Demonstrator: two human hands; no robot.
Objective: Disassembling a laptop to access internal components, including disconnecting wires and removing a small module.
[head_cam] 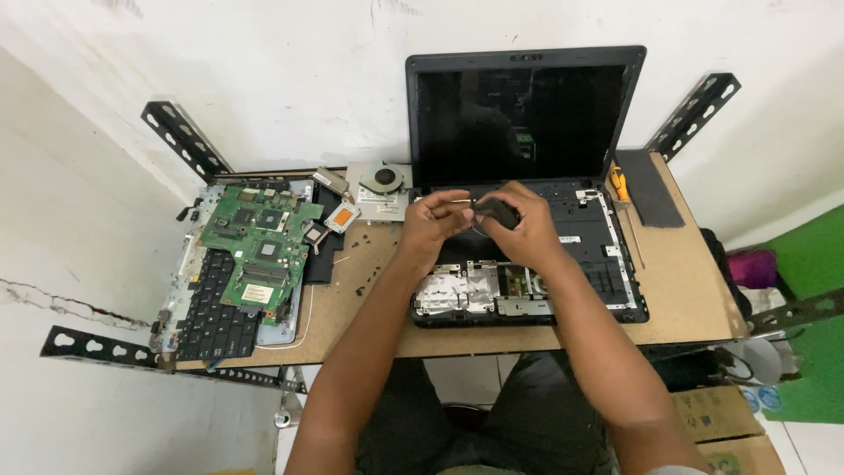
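Above the open laptop base (527, 264), the right hand (523, 230) grips a black screwdriver handle (498, 212) while the left hand (432, 220) pinches its thin shaft (459, 201) — a slip could likely gouge the exposed parts, or scatter loose screws (360, 277) left of the laptop

2 bare forearms — no sleeves, watch or rings showing — rise from 6 o'clock to the left hand (432, 222) and right hand (526, 230). Dark grey trousers cover the lap at 6 o'clock.
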